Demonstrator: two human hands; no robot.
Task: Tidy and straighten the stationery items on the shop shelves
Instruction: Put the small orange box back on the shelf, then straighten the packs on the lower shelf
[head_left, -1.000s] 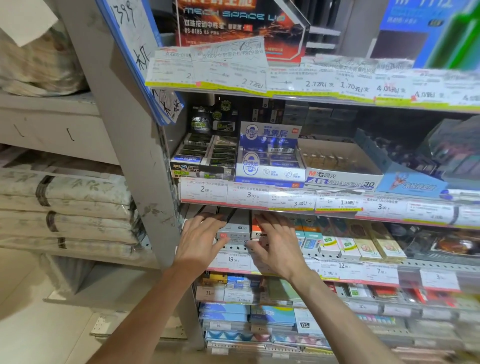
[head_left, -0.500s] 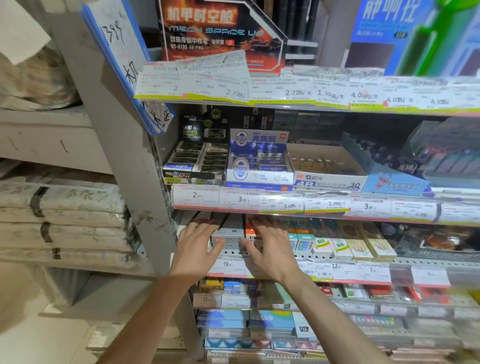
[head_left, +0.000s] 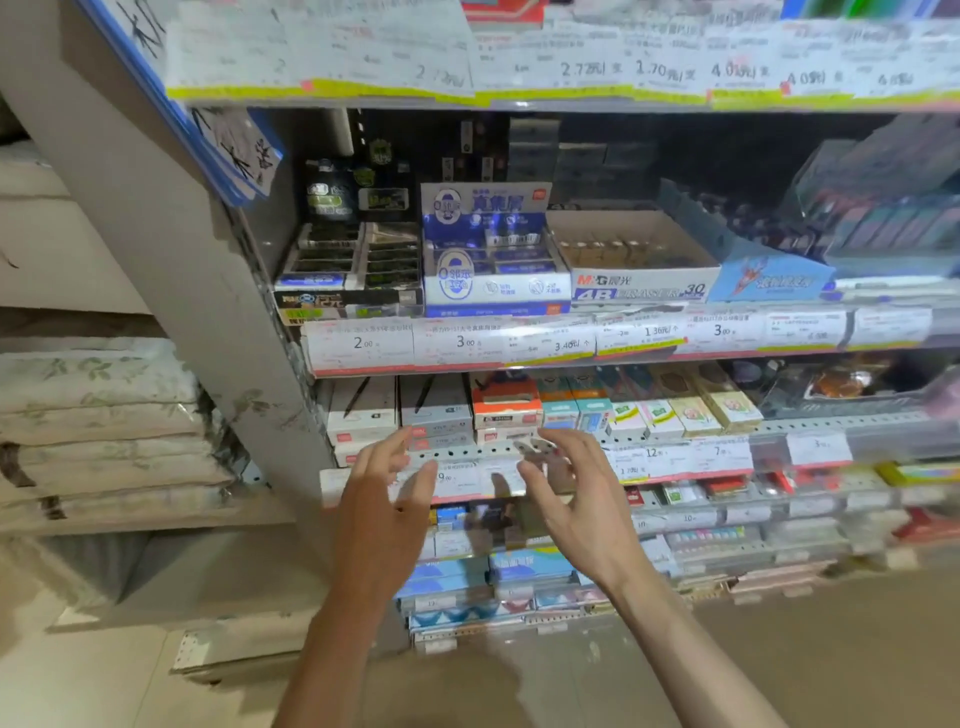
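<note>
In front of the third shelf (head_left: 467, 454): both hands up, holding nothing.

We note the left hand (head_left: 387, 501) and the right hand (head_left: 576, 499) raised side by side, fingers spread and loosely bent, just short of the shelf's perforated front rail and its price tags (head_left: 462, 480). Behind the rail, grey-white boxes (head_left: 436, 410) and an orange box (head_left: 504, 405) sit in a row at the left end of the shelf. One shelf up, the blue eraser box (head_left: 488, 249) stands beside the 4B eraser carton (head_left: 639, 270).
</note>
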